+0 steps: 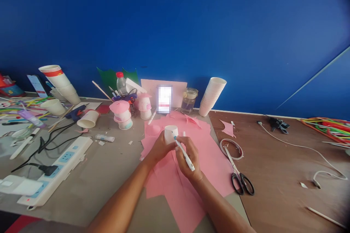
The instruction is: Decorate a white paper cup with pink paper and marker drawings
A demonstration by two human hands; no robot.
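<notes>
My left hand [162, 148] is closed round a white paper cup [170, 131], held above sheets of pink paper [180, 196]. In my right hand [188, 156] is a white marker pen [186, 157]; its blue tip end points at the cup's side and looks to be touching or very near it. Behind the hands, a lit phone [164, 98] leans against a pink card [179, 89]. To the left stand two cup models with pink paper tops, a larger one [122, 114] and a smaller one [144, 105].
Scissors [238, 174] and a tape roll [231, 149] lie right of the paper. A tall stack of paper cups [212, 96] leans beside a glass jar [189, 101]. At left are a power strip [58, 171], black cords and a glue gun [76, 113]. A white cable [298, 142] crosses the right side.
</notes>
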